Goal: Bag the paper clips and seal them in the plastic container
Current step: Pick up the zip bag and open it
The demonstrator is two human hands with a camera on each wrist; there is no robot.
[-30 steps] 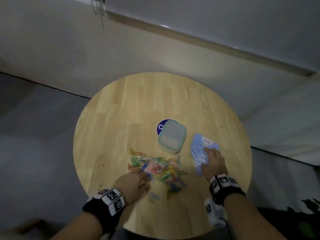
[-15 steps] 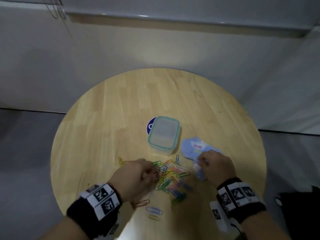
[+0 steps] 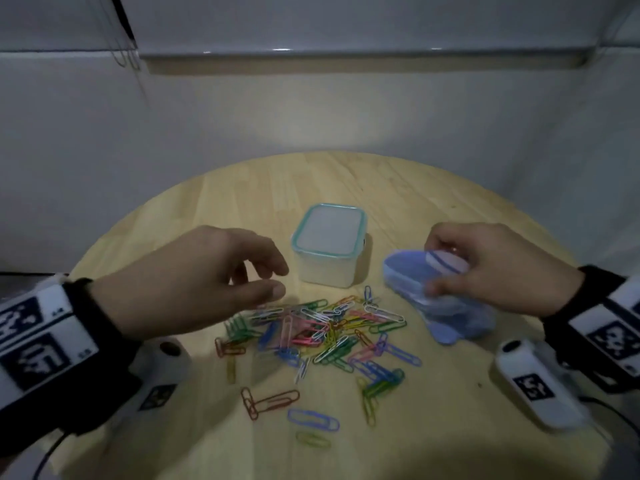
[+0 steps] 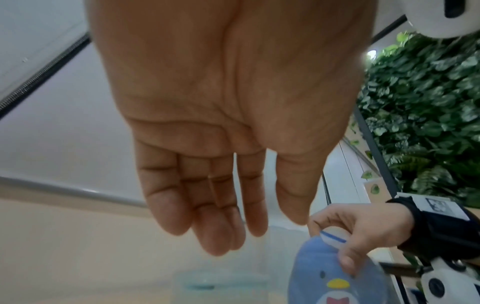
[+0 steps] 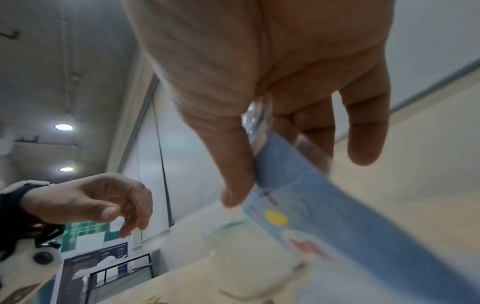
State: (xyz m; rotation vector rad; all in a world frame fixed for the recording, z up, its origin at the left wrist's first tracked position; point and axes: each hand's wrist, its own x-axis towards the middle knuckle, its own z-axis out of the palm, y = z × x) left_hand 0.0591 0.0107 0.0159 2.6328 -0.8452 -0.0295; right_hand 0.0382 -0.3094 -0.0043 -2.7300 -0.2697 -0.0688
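Note:
Several coloured paper clips (image 3: 322,327) lie in a loose pile on the round wooden table (image 3: 398,188). Behind them stands the clear plastic container (image 3: 329,237) with its teal-rimmed lid on; it shows blurred in the left wrist view (image 4: 221,281). My right hand (image 3: 440,268) pinches the top of a blue penguin zip bag (image 3: 412,282) between thumb and fingers, and the bag's lower end hangs near the table. In the right wrist view the thumb presses on the bag (image 5: 337,205). My left hand (image 3: 277,280) hovers empty over the pile's left edge, fingers relaxed (image 4: 221,236).
A few stray clips (image 3: 311,419) lie nearer to me, by the table's front edge. A white wall with a ledge (image 3: 346,60) stands close behind the table. The floor drops away on both sides of the round top.
My left hand has lifted off the clip pile and now hovers empty above it. My right hand has raised the bag's top off the table. The view has come closer.

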